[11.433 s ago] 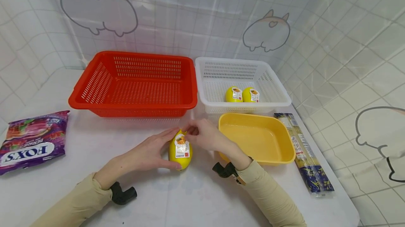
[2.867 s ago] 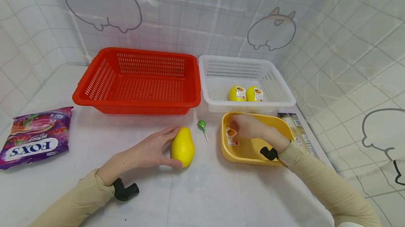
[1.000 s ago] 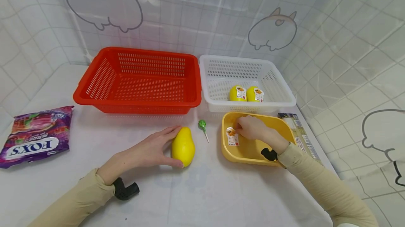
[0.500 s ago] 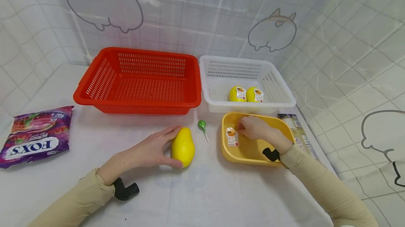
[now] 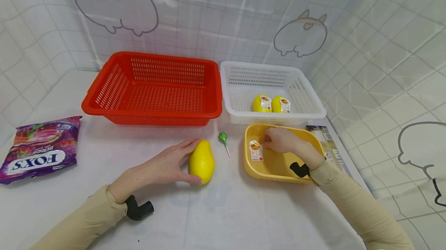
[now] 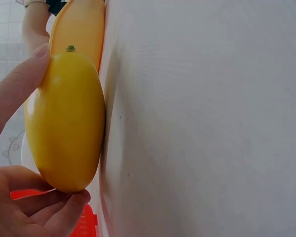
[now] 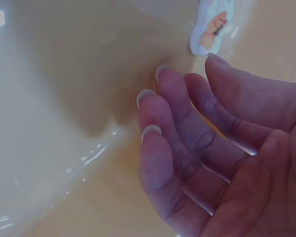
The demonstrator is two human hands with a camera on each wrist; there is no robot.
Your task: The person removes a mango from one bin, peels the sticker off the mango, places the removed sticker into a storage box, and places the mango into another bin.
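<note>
A smooth yellow mango [image 5: 202,162] lies on the white table. My left hand [image 5: 167,166] holds it from the left, thumb at one end and fingertips at the other. The left wrist view shows the mango [image 6: 66,123] with a small green stem tip. Inside the yellow tub [image 5: 278,177], a white fruit label [image 5: 256,151] sticks to the left wall. My right hand [image 5: 283,141] is in the tub just right of the label, fingers loosely curled. In the right wrist view its thumb tip is close by the label [image 7: 214,27], and the fingers hold nothing.
A green lollipop [image 5: 223,138] lies between mango and tub. Behind stand a red basket [image 5: 153,120] and a white basket [image 5: 275,117] with two labelled mangoes [image 5: 262,103]. A purple candy bag [image 5: 40,149] lies left; a long clear packet [image 5: 329,145] lies right of the tub.
The label was on the mango 11.4 s ago and is now on the tub wall. My right hand moved from mango to tub, then slightly right off the label. The lollipop has come into view.
</note>
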